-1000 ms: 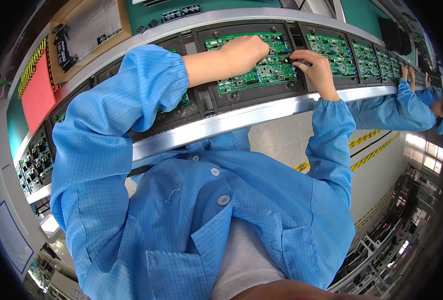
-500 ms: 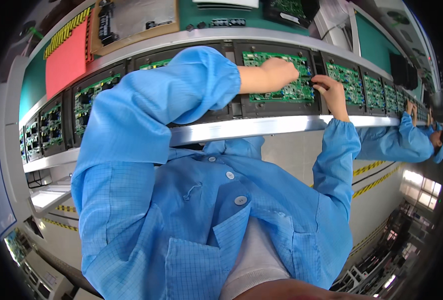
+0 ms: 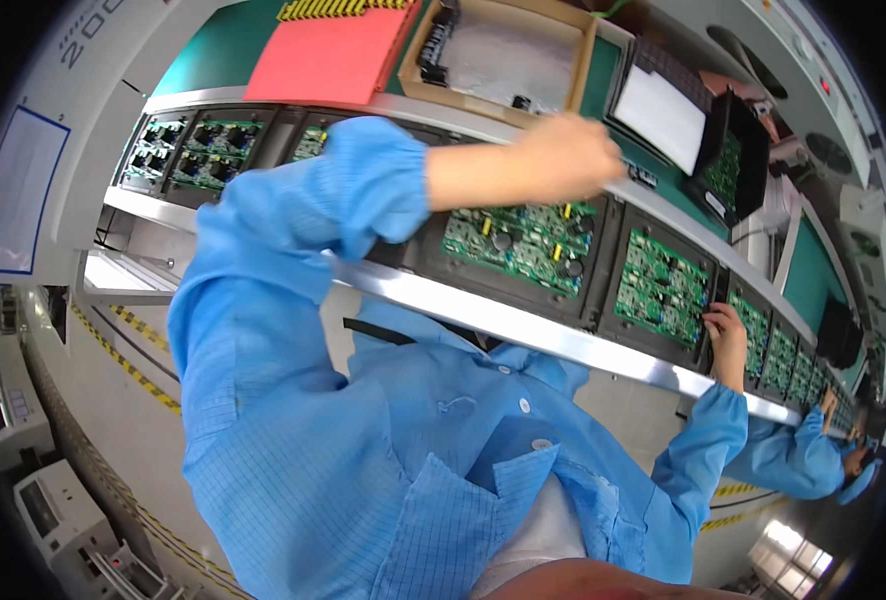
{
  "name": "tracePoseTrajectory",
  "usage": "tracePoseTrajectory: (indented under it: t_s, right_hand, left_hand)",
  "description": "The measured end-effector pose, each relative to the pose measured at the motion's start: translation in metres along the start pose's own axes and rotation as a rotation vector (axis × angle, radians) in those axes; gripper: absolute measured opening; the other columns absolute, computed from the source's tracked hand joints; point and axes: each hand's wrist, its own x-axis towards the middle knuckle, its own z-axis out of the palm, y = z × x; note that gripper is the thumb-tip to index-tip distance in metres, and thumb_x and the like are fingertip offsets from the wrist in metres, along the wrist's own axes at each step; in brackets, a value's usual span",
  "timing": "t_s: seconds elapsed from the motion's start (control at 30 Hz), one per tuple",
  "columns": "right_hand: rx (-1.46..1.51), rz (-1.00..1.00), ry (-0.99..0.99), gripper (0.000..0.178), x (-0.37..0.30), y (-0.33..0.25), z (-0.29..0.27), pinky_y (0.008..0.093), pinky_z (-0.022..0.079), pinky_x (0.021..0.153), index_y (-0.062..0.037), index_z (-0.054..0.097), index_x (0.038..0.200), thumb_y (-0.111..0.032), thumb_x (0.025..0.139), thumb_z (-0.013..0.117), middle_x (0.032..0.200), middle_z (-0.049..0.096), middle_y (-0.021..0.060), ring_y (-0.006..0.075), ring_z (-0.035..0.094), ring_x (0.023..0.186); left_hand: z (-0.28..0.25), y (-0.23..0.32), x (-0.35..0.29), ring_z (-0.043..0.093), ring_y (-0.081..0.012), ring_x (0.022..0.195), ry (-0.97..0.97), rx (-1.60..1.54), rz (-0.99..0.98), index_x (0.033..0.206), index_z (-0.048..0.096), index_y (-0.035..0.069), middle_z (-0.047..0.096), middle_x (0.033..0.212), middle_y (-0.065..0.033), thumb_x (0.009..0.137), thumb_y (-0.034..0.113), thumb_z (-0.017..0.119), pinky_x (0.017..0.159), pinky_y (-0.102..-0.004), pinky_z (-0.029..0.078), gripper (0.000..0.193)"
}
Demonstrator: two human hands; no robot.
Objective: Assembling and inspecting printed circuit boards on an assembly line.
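My left hand [image 3: 568, 160] is raised over the far rail of the line, close to some black components [image 3: 641, 176] on the green bench. Motion blurs its fingers, so what they hold, if anything, is hidden. My right hand [image 3: 727, 335] has its fingertips pinched at the right edge of a green circuit board [image 3: 661, 290]; anything between them is too small to make out. That board lies flat in a black carrier [image 3: 608, 318]. Left of it, below my left hand, sits another green board [image 3: 523, 248] with yellow and dark round parts.
More boards in carriers [image 3: 213, 150] run along the line both ways, between metal rails [image 3: 463, 310]. Beyond stand a cardboard box [image 3: 508, 50] with black parts, a red sheet [image 3: 328, 55], white paper [image 3: 660, 118] and a black bin [image 3: 731, 160]. A co-worker [image 3: 798, 455] works farther right.
The view has turned and shifted. My left hand has lifted off the board and moved away toward the bench beyond the rail. My right hand remains by the same board's right edge.
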Motion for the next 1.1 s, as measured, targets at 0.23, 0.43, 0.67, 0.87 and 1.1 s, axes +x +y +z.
tracePoseTrajectory:
  t_s: [0.23, 0.43, 0.67, 0.87, 1.1]
  right_hand:
    - [0.265, -0.176, 0.136, 0.014, 0.109, -0.164, -0.014, 0.0304, 0.053, 0.082, 0.0017, 0.069, 0.104, 0.002, 0.090, 0.069, 0.101, 0.071, 0.0117, 0.0214, 0.069, 0.090]
    - [0.315, -0.766, 0.033, 0.024, 0.285, -0.392, 0.058, 0.0363, 0.054, 0.085, -0.0025, 0.071, 0.113, -0.008, 0.089, 0.073, 0.104, 0.072, 0.0124, 0.0265, 0.070, 0.095]
    - [0.185, -0.669, 0.211, 0.041, 0.452, -0.554, 0.192, 0.0457, 0.053, 0.097, 0.0022, 0.063, 0.122, -0.016, 0.087, 0.073, 0.128, 0.057, 0.0202, 0.0394, 0.063, 0.113]
    - [0.000, -0.634, 0.397, 0.027, 0.472, -0.574, 0.222, 0.0459, 0.060, 0.081, 0.0039, 0.064, 0.109, -0.005, 0.084, 0.067, 0.113, 0.058, 0.0238, 0.0373, 0.070, 0.094]
    - [0.550, -0.851, 0.295, 0.028, 0.430, -0.538, 0.176, 0.0443, 0.051, 0.090, 0.0005, 0.062, 0.111, -0.003, 0.085, 0.070, 0.107, 0.059, 0.0196, 0.0386, 0.062, 0.103]
  left_hand:
    - [-0.040, -0.273, -0.153, 0.062, -0.0342, 0.109, 0.407, 0.249, -0.505, 0.113, 0.073, 0.010, 0.070, 0.111, -0.0112, 0.089, 0.019, 0.070, 0.095, -0.0451, 0.051, 0.026]
    - [-0.027, -0.364, -0.216, 0.061, -0.0336, 0.107, 0.414, 0.341, -0.567, 0.114, 0.071, 0.011, 0.066, 0.110, -0.0101, 0.091, 0.019, 0.069, 0.095, -0.0433, 0.050, 0.024]
    - [-0.017, -0.362, -0.219, 0.063, -0.0296, 0.106, 0.479, 0.251, -0.502, 0.116, 0.074, 0.012, 0.068, 0.111, -0.0080, 0.090, 0.013, 0.069, 0.093, -0.0405, 0.052, 0.027]
    - [-0.018, -0.375, -0.221, 0.061, -0.0302, 0.107, 0.523, 0.111, -0.553, 0.111, 0.075, 0.010, 0.068, 0.109, -0.0077, 0.079, 0.008, 0.078, 0.094, -0.0401, 0.050, 0.032]
    - [-0.019, -0.379, -0.227, 0.061, -0.0313, 0.104, 0.499, 0.094, -0.500, 0.107, 0.073, 0.008, 0.067, 0.106, -0.0099, 0.076, 0.005, 0.081, 0.092, -0.0419, 0.049, 0.031]
